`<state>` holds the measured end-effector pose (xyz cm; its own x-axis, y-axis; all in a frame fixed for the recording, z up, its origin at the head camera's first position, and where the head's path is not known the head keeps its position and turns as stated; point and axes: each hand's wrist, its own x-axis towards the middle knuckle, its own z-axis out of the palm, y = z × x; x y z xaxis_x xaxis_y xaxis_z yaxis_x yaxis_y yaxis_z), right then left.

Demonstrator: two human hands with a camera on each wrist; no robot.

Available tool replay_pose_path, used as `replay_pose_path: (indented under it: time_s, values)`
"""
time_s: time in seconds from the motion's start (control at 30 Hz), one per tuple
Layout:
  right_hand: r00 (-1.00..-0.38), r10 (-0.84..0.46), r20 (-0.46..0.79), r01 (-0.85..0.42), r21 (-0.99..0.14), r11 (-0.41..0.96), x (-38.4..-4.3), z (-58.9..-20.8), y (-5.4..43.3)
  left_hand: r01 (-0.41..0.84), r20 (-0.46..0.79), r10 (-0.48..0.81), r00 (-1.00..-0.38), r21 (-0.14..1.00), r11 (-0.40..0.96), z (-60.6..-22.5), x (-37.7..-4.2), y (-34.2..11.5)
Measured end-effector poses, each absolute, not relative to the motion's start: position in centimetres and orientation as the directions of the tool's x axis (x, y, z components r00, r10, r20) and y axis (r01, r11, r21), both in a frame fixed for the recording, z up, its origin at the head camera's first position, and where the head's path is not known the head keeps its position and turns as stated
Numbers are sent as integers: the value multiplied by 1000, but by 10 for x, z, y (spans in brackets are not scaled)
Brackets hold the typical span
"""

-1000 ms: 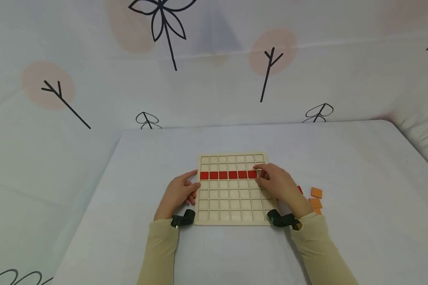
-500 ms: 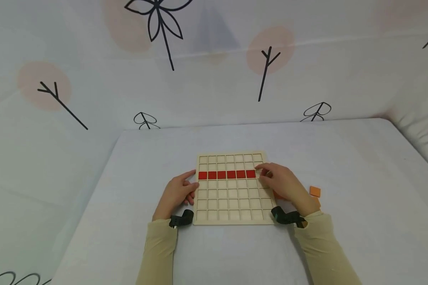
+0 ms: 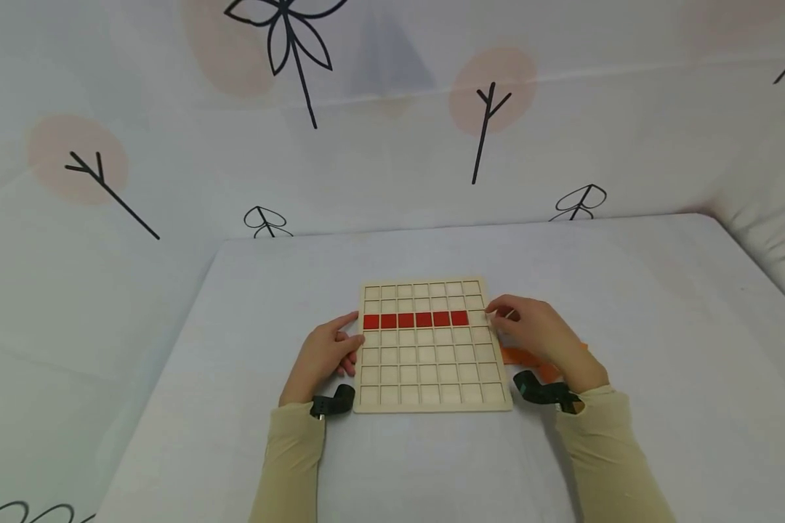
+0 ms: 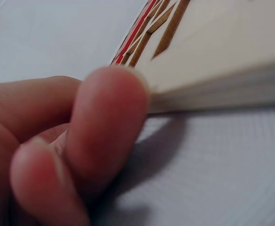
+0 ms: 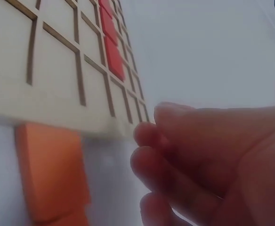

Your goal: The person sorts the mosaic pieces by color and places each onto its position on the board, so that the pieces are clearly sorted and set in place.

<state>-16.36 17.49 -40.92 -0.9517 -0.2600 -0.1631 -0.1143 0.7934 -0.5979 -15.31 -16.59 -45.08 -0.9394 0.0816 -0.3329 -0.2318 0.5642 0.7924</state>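
Observation:
A pale wooden grid board lies flat on the white table, with a row of several red square tiles set in its third row from the far edge. The last cell of that row at the right holds no tile. My left hand rests against the board's left edge, index finger and thumb touching it, as the left wrist view also shows at the fingertip. Just off the right edge hovers my right hand, fingers loosely bent, with no tile visible between the fingertips in the right wrist view.
Several orange tiles lie right of the board, partly hidden under my right hand and wrist; one orange tile sits close against the board's edge. A white cloth with drawn plants hangs behind the table.
My right hand has moved right, off the end of the red row to beyond the board's right edge. My left hand has stayed at the left edge.

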Motion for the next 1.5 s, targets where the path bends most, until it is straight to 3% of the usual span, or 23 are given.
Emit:
replay_pose_path:
  time_s: [1.03, 1.5]
  values:
    - [-927, -205, -314, 0, -547, 837, -162, -414, 231, -207, -306, 109, -946, 826, 525, -451, -150, -168]
    - [-875, -249, -416, 43, -579, 814, -155, -410, 239, -211, -310, 111, -944, 829, 517, -452, -150, -168]
